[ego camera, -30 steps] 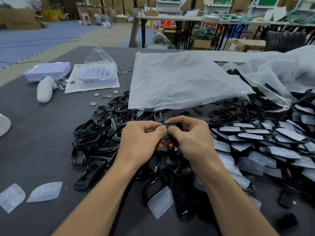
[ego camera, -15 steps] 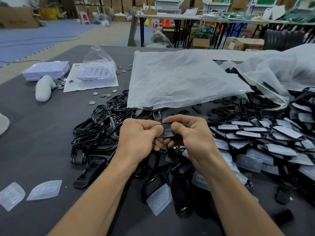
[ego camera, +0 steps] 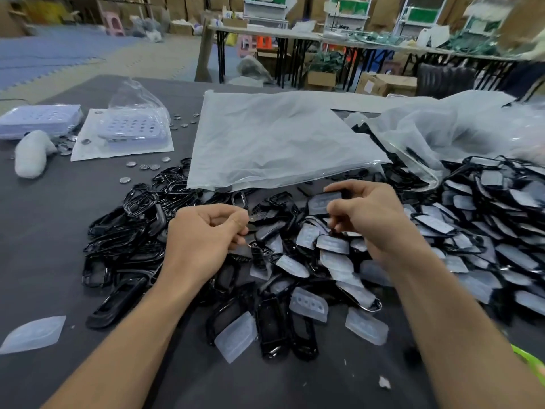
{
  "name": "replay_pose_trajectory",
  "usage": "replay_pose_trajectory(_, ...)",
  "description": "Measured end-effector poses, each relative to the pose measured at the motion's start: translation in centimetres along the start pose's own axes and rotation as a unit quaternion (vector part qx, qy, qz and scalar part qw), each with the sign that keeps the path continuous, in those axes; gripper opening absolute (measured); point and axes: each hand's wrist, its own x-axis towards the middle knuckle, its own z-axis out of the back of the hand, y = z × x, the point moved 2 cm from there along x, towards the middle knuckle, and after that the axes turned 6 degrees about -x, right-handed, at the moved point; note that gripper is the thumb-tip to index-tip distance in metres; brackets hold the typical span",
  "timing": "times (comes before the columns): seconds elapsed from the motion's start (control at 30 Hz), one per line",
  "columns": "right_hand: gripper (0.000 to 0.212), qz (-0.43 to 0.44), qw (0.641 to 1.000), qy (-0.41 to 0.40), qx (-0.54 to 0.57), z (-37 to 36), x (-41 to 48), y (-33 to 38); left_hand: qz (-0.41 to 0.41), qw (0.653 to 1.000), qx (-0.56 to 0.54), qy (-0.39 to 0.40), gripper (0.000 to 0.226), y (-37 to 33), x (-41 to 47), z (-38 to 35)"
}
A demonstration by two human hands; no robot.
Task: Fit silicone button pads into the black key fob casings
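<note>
The 2 hands, which were pressed together over 1 piece half a second ago, are now drawing apart above the dark grey tabletop point(ego camera: 44, 261). The right hand point(ego camera: 368, 219) is pinching a black plastic key fob casing with a translucent silicone button pad seated in it point(ego camera: 323, 203) between thumb and forefinger, holding it above the middle of the heap and just in front of the flat frosted plastic bag point(ego camera: 274, 143). The left hand point(ego camera: 206, 234) is hovering with fingers curled and thumb meeting forefinger; whether it is pinching anything cannot be told. The fitting of this piece is looking finished, and it is probably heading for the large spread of already padded casings point(ego camera: 486, 219) on the right. Plenty is remaining: a tangle of empty glossy black casings point(ego camera: 129, 231) is lying on the left, and loose translucent silicone pads point(ego camera: 308, 304) are lying scattered near the forearms, so the job is appearing roughly midway.
</note>
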Motion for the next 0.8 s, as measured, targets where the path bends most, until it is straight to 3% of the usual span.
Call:
replay_pose_trajectory(0.2,0.021,-0.074,0.974,-0.021,-0.214,6.8,2.0,0.1,-0.013,0.995,0.095,-0.023,0.026,0.6,0.2,0.1)
replay_pose_trajectory(0.3,0.026,-0.032,0.907,-0.116,-0.403,7.2,1.4,0.2,-0.023,0.992,0.121,-0.029,0.022,0.5,0.1,0.3)
replay_pose_trajectory(0.37,0.024,0.002,0.868,-0.185,-0.462,5.6,0.1,0.6,-0.034,0.988,0.144,-0.037,0.02,0.4,0.0,0.4)
replay_pose_trajectory(0.43,0.029,0.05,0.853,-0.213,-0.475,3.1,-0.6,0.8,-0.061,0.976,0.204,-0.048,0.017,-0.1,-0.1,0.5)
replay_pose_trajectory(0.5,0.034,0.094,0.871,-0.155,-0.456,-0.2,-0.8,0.9,-0.088,0.949,0.299,-0.048,0.019,-0.7,-0.4,0.5)
replay_pose_trajectory(0.57,0.037,0.118,0.894,-0.053,-0.428,-3.6,-0.7,1.1,-0.087,0.908,0.409,-0.029,0.042,-1.0,-0.3,0.7)
replay_pose_trajectory(0.63,0.041,0.135,0.896,0.031,-0.423,-6.2,-0.7,1.5,-0.072,0.878,0.473,0.013,0.053,-0.7,0.1,0.8)
replay_pose_trajectory(0.73,0.046,0.176,0.849,0.117,-0.484,-9.0,-0.5,1.7,-0.063,0.867,0.486,0.086,0.04,0.2,0.7,0.9)
replay_pose_trajectory(0.8,0.048,0.197,0.809,0.124,-0.54,-9.9,-0.3,1.6,-0.063,0.867,0.485,0.093,0.03,0.6,0.9,0.8)
